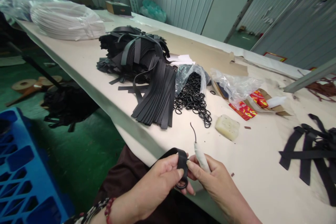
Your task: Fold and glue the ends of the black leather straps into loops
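Note:
Near the table's front edge, my left hand (166,175) is closed on a black strap (182,162), which is bent into a loop. A black ring (182,183) hangs at the loop's lower end. My right hand (210,175) grips a hooked awl (201,157) by its white wrapped handle, with the thin curved tip pointing up and away. The right thumb and fingertip meet the strap's edge. Beyond the hands lie a fanned stack of black straps (154,98) and a heap of black metal rings (193,92) spilling from a clear bag (183,73).
A yellowish block (227,127) sits right of the rings. Behind it are red packets (243,110) and a crumpled plastic bag (236,84). More black straps (309,147) lie at the right. A white coil (68,21) is far left; a blue pallet (28,175) stands on the floor.

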{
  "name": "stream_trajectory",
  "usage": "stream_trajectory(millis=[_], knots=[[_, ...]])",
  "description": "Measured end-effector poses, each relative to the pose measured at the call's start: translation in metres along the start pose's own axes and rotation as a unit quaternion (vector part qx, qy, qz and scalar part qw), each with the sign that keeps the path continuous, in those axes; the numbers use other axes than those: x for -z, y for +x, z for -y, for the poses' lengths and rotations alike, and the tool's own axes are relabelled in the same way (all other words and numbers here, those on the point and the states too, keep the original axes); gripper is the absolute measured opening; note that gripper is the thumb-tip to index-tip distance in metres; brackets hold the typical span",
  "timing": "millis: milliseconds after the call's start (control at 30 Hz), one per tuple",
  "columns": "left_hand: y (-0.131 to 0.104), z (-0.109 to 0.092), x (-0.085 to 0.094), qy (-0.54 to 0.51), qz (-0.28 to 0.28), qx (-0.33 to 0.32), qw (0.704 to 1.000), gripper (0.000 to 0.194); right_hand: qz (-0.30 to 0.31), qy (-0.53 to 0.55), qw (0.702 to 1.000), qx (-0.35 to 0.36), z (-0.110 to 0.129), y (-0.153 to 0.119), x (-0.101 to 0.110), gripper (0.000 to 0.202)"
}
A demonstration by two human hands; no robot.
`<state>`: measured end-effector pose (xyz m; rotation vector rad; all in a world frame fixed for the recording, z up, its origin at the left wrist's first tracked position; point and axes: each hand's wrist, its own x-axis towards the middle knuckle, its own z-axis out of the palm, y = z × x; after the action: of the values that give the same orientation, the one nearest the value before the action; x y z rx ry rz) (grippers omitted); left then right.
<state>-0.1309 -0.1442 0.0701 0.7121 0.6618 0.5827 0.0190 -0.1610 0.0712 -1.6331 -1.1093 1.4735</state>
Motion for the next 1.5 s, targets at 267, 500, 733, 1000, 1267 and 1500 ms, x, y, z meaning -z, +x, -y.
stream_trajectory(millis=[267,500,733,1000,1267,1500], knots=[[0.004,0.010,0.000,-0.021,-0.057,-0.044,0.997,0.011,-0.044,-0.133,0.988,0.069,-0.015,-0.006,-0.007,0.016],[0.003,0.007,0.002,-0.005,-0.087,-0.052,0.995,0.009,-0.125,-0.271,0.898,0.323,-0.027,-0.011,-0.003,0.008],[0.005,0.015,0.002,-0.007,-0.048,-0.037,0.998,0.012,-0.153,-0.358,0.789,0.477,-0.028,-0.018,0.002,0.022],[0.006,0.012,-0.003,0.080,-0.047,-0.068,0.993,0.018,-0.263,-0.492,0.609,0.564,-0.014,-0.019,0.002,0.025],[0.007,0.014,-0.007,0.107,-0.082,-0.080,0.988,0.014,-0.280,-0.472,0.616,0.565,-0.024,-0.020,0.008,0.018],[0.007,0.018,-0.006,0.169,-0.101,-0.122,0.973,0.015,-0.301,-0.416,0.658,0.551,-0.030,-0.017,0.002,0.015]])
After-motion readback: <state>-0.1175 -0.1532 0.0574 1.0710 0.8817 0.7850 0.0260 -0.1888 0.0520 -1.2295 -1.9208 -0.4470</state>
